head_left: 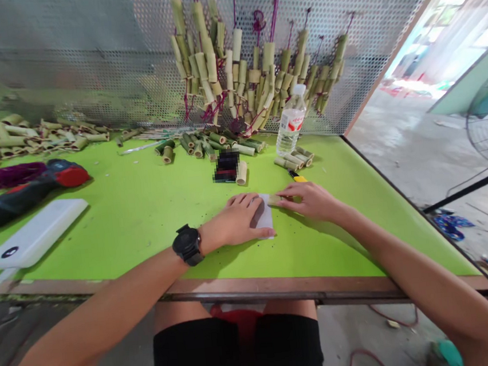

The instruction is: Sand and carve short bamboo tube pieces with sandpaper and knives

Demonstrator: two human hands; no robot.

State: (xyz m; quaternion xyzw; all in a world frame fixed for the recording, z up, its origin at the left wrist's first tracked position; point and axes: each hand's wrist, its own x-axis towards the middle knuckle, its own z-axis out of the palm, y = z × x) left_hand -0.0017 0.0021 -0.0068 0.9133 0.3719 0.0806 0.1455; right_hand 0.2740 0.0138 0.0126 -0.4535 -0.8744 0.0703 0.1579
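Observation:
A small white sheet (266, 217) lies on the green tabletop. My left hand (241, 220), with a black watch on its wrist, rests on the sheet with thumb and fingers spread apart. Just right of the sheet, my right hand (308, 200) pinches a short bamboo piece (275, 200) between thumb and fingers. The piece's left end touches or overlaps the sheet's right edge. Beyond my hands stand a pale bamboo tube (242, 173) and, beside it, a dark blurred-out object (226, 166).
A plastic bottle (291, 122), bamboo pieces (296, 158) and a yellow-black cutter (297, 176) are at the back right. A power bank (37, 233), a red-black tool (33, 189) and a bamboo heap (4, 140) lie left. Bamboo strings hang on the mesh panel (102, 58).

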